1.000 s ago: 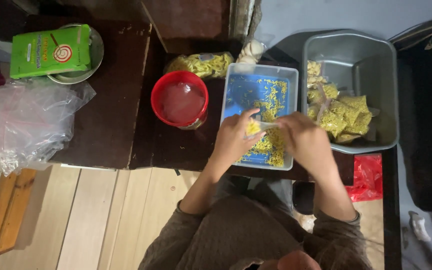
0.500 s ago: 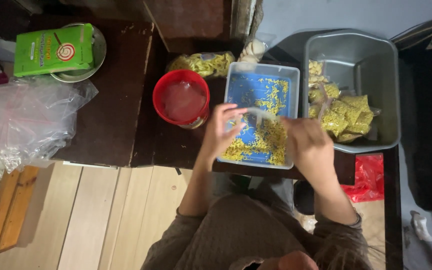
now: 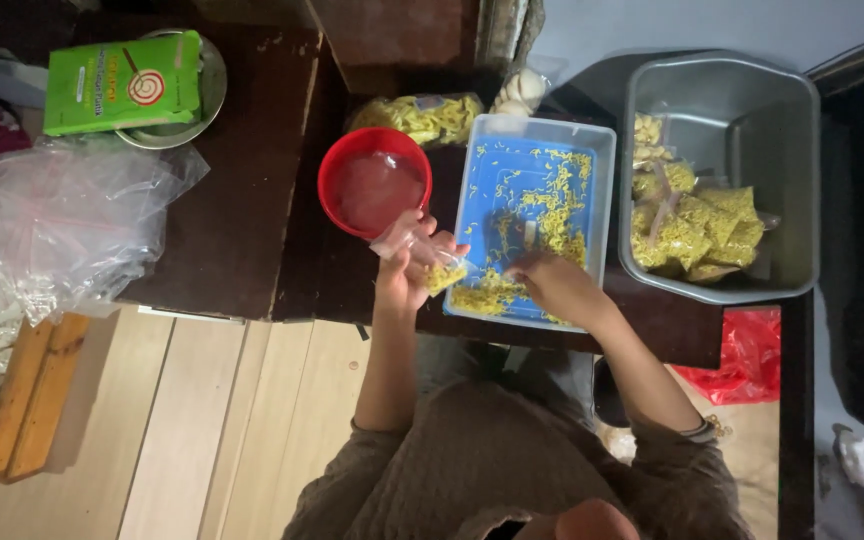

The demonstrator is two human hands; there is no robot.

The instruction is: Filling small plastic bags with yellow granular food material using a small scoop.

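Blue tray (image 3: 592,150): smooth plastic, pale translucent rim, slight gloss. Red bowl (image 3: 373,194): glossy plastic. Grey tub (image 3: 722,85): smooth, dull sheen, plastic or metal cannot be told. Small bag (image 3: 422,262) in the left hand (image 3: 407,272): thin clear film, shiny. Table (image 3: 242,200): dark wood, matt, worn. Green box (image 3: 122,82): printed cardboard, satin. Bag heap (image 3: 62,220): crinkled clear plastic.

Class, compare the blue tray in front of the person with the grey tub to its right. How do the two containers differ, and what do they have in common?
The blue tray is shallow and pale-rimmed; the grey tub is deeper and plain grey. Yellow pieces lie loose and scattered in the blue tray, while the grey tub holds them packed in small clear bags. The right hand reaches into the blue tray; no hand touches the grey tub. Both are rectangular, open-topped and hold the same yellow snack.
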